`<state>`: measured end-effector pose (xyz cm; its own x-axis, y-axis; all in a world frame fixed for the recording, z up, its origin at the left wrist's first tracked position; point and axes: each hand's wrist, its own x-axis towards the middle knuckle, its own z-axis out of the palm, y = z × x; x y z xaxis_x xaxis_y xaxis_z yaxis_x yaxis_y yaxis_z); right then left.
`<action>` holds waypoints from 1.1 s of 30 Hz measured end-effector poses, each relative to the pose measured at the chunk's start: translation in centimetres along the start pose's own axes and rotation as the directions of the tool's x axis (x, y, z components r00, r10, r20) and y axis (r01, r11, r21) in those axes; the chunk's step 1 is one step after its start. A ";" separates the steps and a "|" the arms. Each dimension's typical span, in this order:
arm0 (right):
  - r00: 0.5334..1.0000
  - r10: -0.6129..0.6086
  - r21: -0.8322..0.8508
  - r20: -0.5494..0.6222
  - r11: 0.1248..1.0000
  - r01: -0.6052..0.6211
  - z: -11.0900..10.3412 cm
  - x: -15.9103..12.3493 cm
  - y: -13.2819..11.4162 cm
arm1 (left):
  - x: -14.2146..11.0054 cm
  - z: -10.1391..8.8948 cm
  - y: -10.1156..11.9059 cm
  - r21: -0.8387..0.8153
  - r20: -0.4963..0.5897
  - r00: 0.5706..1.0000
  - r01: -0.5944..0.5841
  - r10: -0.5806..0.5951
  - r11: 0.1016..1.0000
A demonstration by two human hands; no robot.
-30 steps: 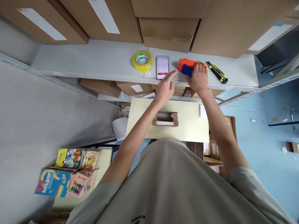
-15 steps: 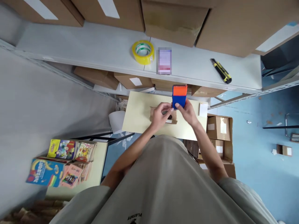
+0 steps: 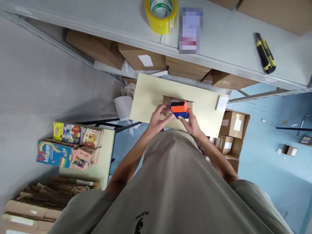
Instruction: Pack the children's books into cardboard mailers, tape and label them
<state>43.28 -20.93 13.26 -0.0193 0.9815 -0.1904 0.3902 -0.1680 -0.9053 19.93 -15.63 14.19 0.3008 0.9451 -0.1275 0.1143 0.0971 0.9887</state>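
Observation:
My right hand (image 3: pixel 191 123) grips a small blue and orange block-shaped item (image 3: pixel 179 109) by its right end, thumb on the near blue side. The item is tilted, with its dark strip on top and the orange face below that; its exact kind cannot be made out. At its left end is my left hand (image 3: pixel 158 119), thumb and fingers apart; whether the fingertips touch it is unclear. Under and behind the item, a small open cardboard box (image 3: pixel 167 99) lies on the cream table (image 3: pixel 148 94), partly hidden by the item and hands.
On the grey shelf (image 3: pixel 226 42) above lie a roll of yellow tape (image 3: pixel 159 26), a blurred-out rectangle (image 3: pixel 190 31) and a yellow-black utility knife (image 3: pixel 265 53). A white pad (image 3: pixel 221 103) rests at the table's right end. Colourful books (image 3: pixel 55 152) and cartons (image 3: pixel 232 125) flank me.
The item has been brought down and tipped, so its dark strip now faces up. My left fingers have spread from its corner. The view has shifted closer to the shelf.

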 end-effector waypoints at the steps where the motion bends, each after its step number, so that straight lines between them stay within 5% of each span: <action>1: 0.999 -0.012 -0.043 0.036 0.999 0.014 -0.4 0.0 0.1 | 0.5 -1.0 0.4 -0.040 0.025 1.000 0.007 -0.006 0.999; 5: 0.982 -0.054 -0.187 0.183 0.978 0.089 -1.6 0.0 0.2 | 2.3 -4.3 2.4 0.001 0.133 0.991 -0.024 0.024 1.000; 10: 0.944 -0.055 -0.285 0.325 0.946 0.153 -1.9 0.0 -1.1 | 2.4 -5.8 2.9 0.097 0.165 0.986 -0.053 0.037 0.994; 17: 0.889 0.158 -0.398 0.430 0.917 0.030 -1.5 1.5 -4.7 | 1.3 -5.1 -3.4 -0.109 0.033 0.990 0.141 -0.138 0.984; 22: 0.845 0.357 -0.557 0.398 0.826 -0.087 -1.3 3.7 -7.9 | 0.5 -3.2 -7.2 -0.308 -0.046 0.937 0.316 -0.346 0.897; 28: 0.668 0.612 -0.757 0.423 0.644 -0.111 -5.3 6.7 -12.8 | 2.0 -7.0 -11.2 -0.377 -0.160 0.906 0.311 -0.392 0.872; 33: 0.667 0.682 -0.865 0.299 0.489 -0.113 -6.4 9.8 -16.1 | 5.5 -7.8 -14.8 -0.455 -0.141 0.861 0.383 -0.490 0.804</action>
<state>42.68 -7.98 28.41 -0.0218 0.5131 -0.8581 0.9892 -0.1132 -0.0928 12.53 -9.46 -0.54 0.0696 0.8097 -0.5826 -0.2235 0.5819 0.7820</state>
